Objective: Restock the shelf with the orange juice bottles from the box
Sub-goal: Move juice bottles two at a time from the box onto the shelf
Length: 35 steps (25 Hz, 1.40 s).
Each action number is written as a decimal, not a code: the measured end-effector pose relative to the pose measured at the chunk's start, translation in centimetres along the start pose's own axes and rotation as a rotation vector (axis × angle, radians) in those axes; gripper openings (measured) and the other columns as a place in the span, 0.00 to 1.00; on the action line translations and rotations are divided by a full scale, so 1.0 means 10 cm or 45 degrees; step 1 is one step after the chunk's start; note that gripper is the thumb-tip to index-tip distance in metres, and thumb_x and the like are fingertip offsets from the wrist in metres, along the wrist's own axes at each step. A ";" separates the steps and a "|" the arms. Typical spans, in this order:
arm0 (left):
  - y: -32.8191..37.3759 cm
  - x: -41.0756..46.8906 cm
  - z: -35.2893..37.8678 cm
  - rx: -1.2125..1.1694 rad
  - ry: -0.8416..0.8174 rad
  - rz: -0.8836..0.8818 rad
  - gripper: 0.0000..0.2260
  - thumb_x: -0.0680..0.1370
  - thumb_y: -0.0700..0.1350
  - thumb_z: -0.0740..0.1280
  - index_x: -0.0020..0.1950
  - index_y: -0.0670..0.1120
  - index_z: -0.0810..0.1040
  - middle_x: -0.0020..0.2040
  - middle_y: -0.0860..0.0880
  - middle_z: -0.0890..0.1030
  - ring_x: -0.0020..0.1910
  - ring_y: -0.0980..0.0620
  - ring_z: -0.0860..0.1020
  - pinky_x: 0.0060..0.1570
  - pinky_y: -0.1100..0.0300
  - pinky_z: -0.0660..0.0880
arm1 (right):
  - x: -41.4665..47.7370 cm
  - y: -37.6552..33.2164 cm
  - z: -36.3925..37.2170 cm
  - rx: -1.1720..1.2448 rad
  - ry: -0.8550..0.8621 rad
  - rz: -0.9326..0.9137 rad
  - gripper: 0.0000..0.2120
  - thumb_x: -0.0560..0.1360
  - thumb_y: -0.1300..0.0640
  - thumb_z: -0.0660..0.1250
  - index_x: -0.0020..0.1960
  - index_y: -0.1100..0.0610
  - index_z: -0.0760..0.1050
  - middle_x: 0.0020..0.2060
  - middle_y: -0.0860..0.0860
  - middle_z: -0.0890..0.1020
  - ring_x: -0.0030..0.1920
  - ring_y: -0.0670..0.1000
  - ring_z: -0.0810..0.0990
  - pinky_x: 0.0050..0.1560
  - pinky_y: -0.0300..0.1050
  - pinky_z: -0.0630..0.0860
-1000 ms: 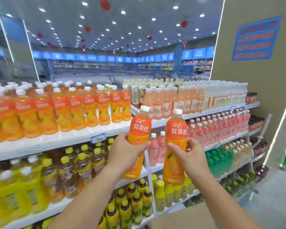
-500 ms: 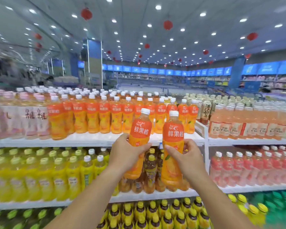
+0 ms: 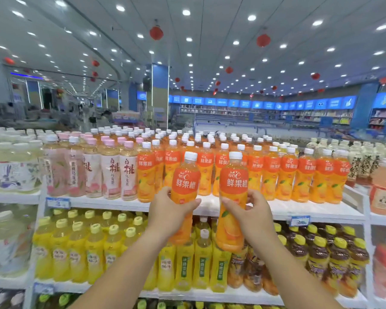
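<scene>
I hold two orange juice bottles upright in front of the top shelf (image 3: 210, 208). My left hand (image 3: 167, 211) grips the left bottle (image 3: 185, 181) around its middle. My right hand (image 3: 252, 214) grips the right bottle (image 3: 233, 188) the same way. Both have white caps and orange labels. Behind them, several rows of matching orange juice bottles (image 3: 299, 175) stand on the white shelf, with a bare strip of shelf board at the front, right behind my hands. The box is out of view.
Pink peach tea bottles (image 3: 112, 172) stand left of the orange juice, pale bottles (image 3: 363, 161) to the right. The lower shelf holds yellow drinks (image 3: 94, 248) and dark tea bottles (image 3: 330, 253). Price tags (image 3: 300, 220) hang on the shelf edge.
My view has swung left and closer to the orange juice section. Both bottles have risen slightly toward the top shelf's front edge, with my grips unchanged.
</scene>
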<state>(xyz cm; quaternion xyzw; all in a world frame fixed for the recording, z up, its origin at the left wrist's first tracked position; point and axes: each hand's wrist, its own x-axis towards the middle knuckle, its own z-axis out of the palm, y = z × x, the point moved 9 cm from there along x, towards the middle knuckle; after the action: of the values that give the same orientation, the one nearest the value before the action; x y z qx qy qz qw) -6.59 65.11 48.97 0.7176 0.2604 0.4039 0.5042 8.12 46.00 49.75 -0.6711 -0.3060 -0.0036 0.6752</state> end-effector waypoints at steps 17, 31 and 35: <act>-0.54 1.42 -0.01 0.018 0.305 0.054 0.14 0.67 0.50 0.82 0.49 0.54 0.82 0.42 0.62 0.86 0.41 0.64 0.83 0.45 0.59 0.80 | 1.47 0.87 1.26 0.139 -0.222 -0.049 0.20 0.69 0.51 0.79 0.57 0.47 0.75 0.49 0.43 0.84 0.47 0.41 0.84 0.47 0.45 0.82; -0.84 1.80 0.16 -0.037 0.256 0.111 0.16 0.72 0.50 0.78 0.55 0.59 0.78 0.47 0.63 0.84 0.48 0.68 0.81 0.41 0.74 0.76 | 1.71 1.03 1.75 0.226 -0.253 -0.143 0.18 0.75 0.53 0.74 0.62 0.46 0.74 0.53 0.40 0.83 0.55 0.40 0.82 0.55 0.41 0.79; -1.00 1.79 0.14 0.057 0.217 0.125 0.18 0.73 0.53 0.77 0.59 0.60 0.75 0.51 0.65 0.82 0.52 0.67 0.79 0.51 0.67 0.77 | 1.61 1.13 1.73 0.158 -0.232 -0.112 0.17 0.75 0.50 0.72 0.62 0.41 0.73 0.55 0.36 0.82 0.57 0.39 0.81 0.57 0.43 0.77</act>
<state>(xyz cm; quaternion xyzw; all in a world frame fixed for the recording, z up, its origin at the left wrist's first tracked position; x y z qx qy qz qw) 4.57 81.93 45.11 0.7036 0.2759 0.4817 0.4436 18.86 69.38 44.78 -0.6115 -0.3949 0.0466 0.6841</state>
